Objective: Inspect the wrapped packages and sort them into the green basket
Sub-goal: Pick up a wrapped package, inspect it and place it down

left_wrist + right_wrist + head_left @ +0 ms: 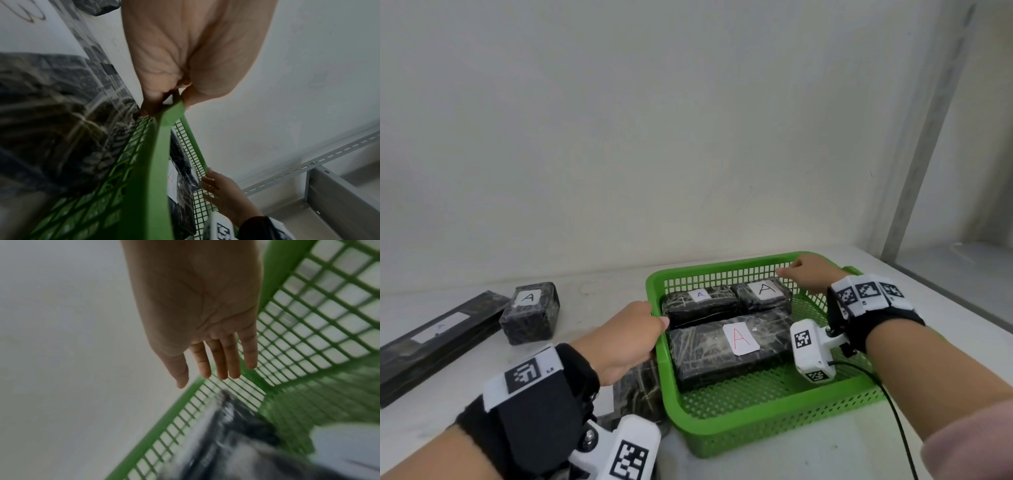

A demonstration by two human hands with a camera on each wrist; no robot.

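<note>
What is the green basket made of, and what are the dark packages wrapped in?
The green basket looks like moulded plastic: smooth matt rim and walls pierced in a regular grid. The wrapped packages, like the long one in the basket, seem covered in clear shiny film, creased and glinting over something dark. Their white labels look like paper.

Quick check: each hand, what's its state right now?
Left hand: grips the green basket rim.
Right hand: open, fingers straight, holding nothing.

Plain white wall (654, 120), white tabletop (592, 291), grey metal shelving upright (928, 137)
</note>
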